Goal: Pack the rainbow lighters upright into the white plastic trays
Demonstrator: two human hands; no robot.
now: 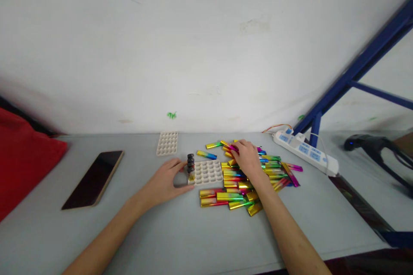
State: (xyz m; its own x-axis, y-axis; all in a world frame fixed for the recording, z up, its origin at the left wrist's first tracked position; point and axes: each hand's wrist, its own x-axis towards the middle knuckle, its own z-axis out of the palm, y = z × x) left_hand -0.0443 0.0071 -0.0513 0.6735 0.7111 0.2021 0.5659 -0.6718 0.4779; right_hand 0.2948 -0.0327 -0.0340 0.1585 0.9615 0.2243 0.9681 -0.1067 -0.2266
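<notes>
A white tray [208,172] with rows of round holes lies on the table. At its left end stand several upright pieces with black tops [190,163], and a gold side shows on the nearest one. My left hand [166,180] grips that end, thumb by the near corner and fingers by the black tops. My right hand [248,158] reaches over a pile of flat, shiny sticks [234,173] in gold, red, green, blue and magenta. Its fingers are closed on a gold and magenta stick [229,146] at the far side of the pile; the fingertips are partly hidden.
A second white tray [167,143] lies behind, near the wall. To the left are a dark-screened phone [93,180] and red cloth [26,159]. A white power strip [306,151], a blue metal frame [342,81] and a black device [371,144] are on the right.
</notes>
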